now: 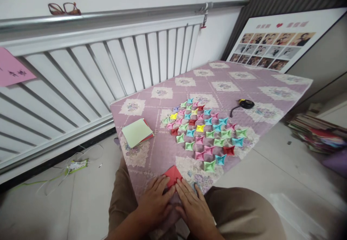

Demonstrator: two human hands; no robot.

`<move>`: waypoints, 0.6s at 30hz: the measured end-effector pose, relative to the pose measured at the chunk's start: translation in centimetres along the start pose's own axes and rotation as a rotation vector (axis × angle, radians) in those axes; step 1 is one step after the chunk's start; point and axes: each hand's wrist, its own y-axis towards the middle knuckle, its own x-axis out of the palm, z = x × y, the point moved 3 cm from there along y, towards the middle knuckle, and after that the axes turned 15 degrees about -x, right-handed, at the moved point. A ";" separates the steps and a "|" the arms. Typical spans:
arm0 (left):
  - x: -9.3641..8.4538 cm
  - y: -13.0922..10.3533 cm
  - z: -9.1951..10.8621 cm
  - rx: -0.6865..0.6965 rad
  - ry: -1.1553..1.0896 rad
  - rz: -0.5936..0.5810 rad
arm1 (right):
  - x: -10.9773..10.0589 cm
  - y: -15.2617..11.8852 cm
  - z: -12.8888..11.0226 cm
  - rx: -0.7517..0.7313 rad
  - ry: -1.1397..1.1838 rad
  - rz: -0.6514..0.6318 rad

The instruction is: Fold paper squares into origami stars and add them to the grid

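Observation:
A folded red sheet of paper point(174, 174) lies on the near corner of the table, its pointed top facing away from me. My left hand point(155, 200) rests on its left side with the fingers stretched out. From the right, my right hand point(192, 202) lies over its lower right edge, fingers flat and close together. The lower part of the sheet is hidden under both hands. Beyond it stand many small folded paper boats point(200, 128) in rows, green, pink, blue, red and yellow. To the left is a stack of paper sheets point(137, 132), pale green on top with red showing below.
The table has a purple flowered tablecloth point(162, 106). A black and yellow tape measure point(246, 104) lies at the right. Behind is a white radiator point(130, 63), with glasses point(64, 8) on the pipe. A photo board point(268, 48) leans at the back; a power strip point(77, 165) lies on the floor.

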 end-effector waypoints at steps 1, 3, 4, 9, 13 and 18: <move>0.1 -0.1 -0.1 0.010 -0.004 -0.005 | 0.2 -0.3 0.0 0.008 -0.012 0.004; 0.2 -0.2 -0.3 0.018 -0.013 -0.012 | 0.5 -0.7 0.0 0.024 -0.034 0.019; 0.2 -0.3 -0.4 0.016 -0.020 -0.013 | 0.6 -0.9 -0.1 0.030 -0.041 0.026; -0.1 -0.1 -0.4 0.001 -0.059 -0.013 | 0.8 -0.9 0.2 0.049 -0.048 0.042; -0.2 -0.2 -0.3 0.010 -0.071 0.002 | 0.5 -1.0 0.2 0.033 -0.073 0.048; -0.2 -0.4 -0.4 -0.036 -0.073 0.033 | 0.8 -1.9 -0.4 0.115 -0.138 0.045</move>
